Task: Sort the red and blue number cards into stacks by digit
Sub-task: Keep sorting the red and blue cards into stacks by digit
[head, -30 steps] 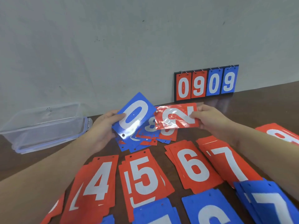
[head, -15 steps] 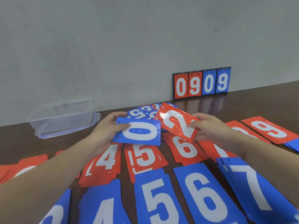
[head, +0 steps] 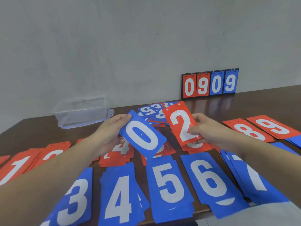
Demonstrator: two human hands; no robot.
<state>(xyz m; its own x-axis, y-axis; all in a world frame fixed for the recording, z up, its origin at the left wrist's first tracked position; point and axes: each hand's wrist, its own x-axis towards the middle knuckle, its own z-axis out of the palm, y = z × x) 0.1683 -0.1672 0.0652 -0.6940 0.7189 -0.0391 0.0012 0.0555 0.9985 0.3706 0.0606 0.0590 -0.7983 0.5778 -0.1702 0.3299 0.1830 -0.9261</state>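
Observation:
My left hand [head: 107, 136] grips a blue 0 card [head: 143, 136] by its left edge, held tilted above the table. My right hand [head: 206, 132] pinches a red 2 card [head: 180, 123] near its lower right corner, thumb on the face. Behind both cards lies a loose unsorted pile [head: 154, 111] of blue and red cards. Red stacks lie in a middle row: 1 [head: 14, 168], 4 [head: 117, 154], 8 [head: 249, 131], 9 [head: 273, 126]. Blue stacks lie along the near edge: 3 [head: 73, 198], 4 [head: 120, 196], 5 [head: 169, 185], 6 [head: 208, 180], 7 [head: 254, 176].
A clear plastic box [head: 81, 113] stands at the back left on the dark wooden table [head: 260, 101]. A flip scoreboard [head: 210, 84] reading 0909 leans against the grey wall. The table's near edge runs just under the blue stacks.
Both hands have drawn the cards nearer and apart. The blue 0 has turned from lying sideways to a slanted upright pose. The red 2 now stands more upright. My view has tilted down.

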